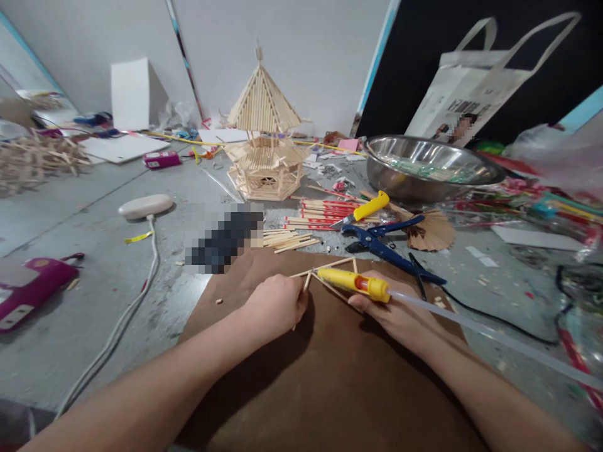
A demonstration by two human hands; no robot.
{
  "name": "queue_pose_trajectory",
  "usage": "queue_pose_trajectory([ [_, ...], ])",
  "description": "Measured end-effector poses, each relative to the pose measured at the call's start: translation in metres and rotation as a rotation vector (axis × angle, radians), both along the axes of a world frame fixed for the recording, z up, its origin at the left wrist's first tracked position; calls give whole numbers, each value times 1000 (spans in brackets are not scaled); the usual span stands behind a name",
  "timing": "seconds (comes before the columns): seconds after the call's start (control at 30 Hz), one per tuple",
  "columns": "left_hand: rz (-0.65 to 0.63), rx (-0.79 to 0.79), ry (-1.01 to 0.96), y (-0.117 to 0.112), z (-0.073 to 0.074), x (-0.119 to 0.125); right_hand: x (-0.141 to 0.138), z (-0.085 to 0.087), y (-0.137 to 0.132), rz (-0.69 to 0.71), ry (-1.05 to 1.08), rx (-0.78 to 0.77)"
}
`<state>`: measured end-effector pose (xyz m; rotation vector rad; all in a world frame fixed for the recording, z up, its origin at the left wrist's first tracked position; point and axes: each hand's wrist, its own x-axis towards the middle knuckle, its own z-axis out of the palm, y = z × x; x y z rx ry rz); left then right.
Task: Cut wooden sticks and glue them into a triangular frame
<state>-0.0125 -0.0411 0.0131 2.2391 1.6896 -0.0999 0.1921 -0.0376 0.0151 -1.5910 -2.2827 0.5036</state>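
Note:
My left hand [276, 306] is closed in a pinch on a thin wooden stick [306, 281] that belongs to a small stick frame [330, 271] lying on the brown board [330, 376]. My right hand [396, 311] grips a yellow glue gun [353, 284], its nozzle pointing left at the frame's joint close to my left fingers. A clear glue stick [494, 339] trails from the gun's back to the right.
A stick-built pavilion model [264, 135] stands behind. Loose sticks [292, 238], red-wrapped stick bundles [325, 213], a yellow-handled knife [365, 209], blue cutters [381, 242], a steel bowl [428, 166] and a white bag [475, 81] lie beyond; a white cable [136, 295] runs left.

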Motion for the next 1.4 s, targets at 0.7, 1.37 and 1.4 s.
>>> queue_pose_trajectory([
  [0.7, -2, -14, -2, 1, 0, -1, 1, 2, -1, 14, -5, -95],
  [1.37, -15, 20, -24, 1, -1, -1, 14, 3, 0, 72, 74, -97],
  [1.4, -14, 23, -24, 1, -1, -1, 15, 3, 0, 67, 67, -87],
])
